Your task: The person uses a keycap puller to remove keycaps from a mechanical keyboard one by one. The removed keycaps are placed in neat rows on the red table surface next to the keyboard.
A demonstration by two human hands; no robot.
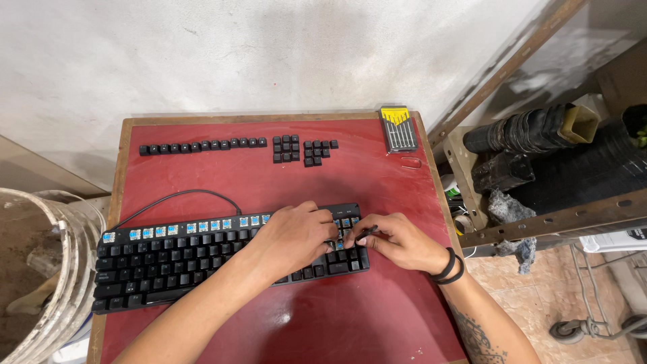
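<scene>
Black keyboard [202,259], top-row blue switches bare, left hand [291,237] flat atop, right hand [397,241] pinching thin black tool [366,233].

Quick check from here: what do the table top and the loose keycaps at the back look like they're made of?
Table top: likely wood painted glossy red; scuffed, with a bare wooden rim. Loose keycaps: probably matte black moulded plastic, matching those on the keyboard under both hands.

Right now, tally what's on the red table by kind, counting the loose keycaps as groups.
Keyboards: 1
Screwdriver sets: 1
Loose keycap groups: 3, a long row, a block, a smaller cluster
Wire keycap pullers: 1
Total: 6
</scene>
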